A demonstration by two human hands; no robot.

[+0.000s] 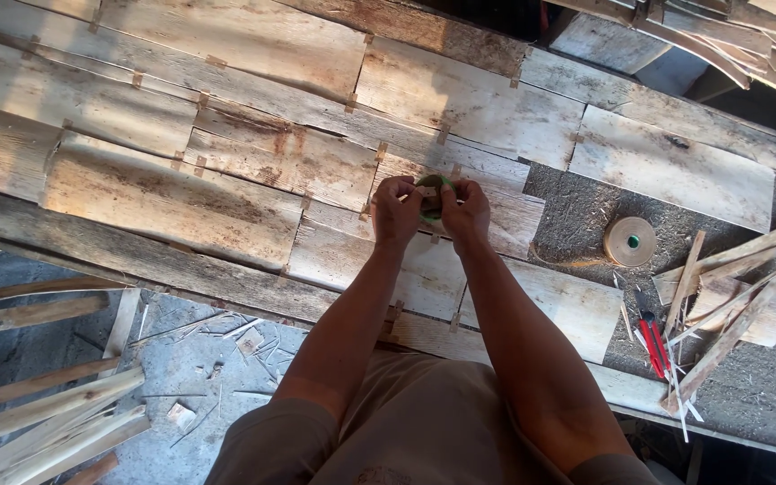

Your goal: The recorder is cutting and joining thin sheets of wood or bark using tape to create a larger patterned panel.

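Wide sheet of thin wood veneer pieces (253, 171) spread across work surface, pale and brown-stained, joined edge to edge by small tan tape tabs (350, 102). Roll of tan tape (630, 241) lying flat on sawdust-covered surface (577, 216), right of sheet. Red-handled tool (649, 339) near right edge, among narrow veneer offcuts (720, 314). More veneer strips stacked at upper right (720, 36). Bundle of long wood slats (38, 413) at lower left on grey floor (190, 359), chips and splinters (249, 339) scattered near.
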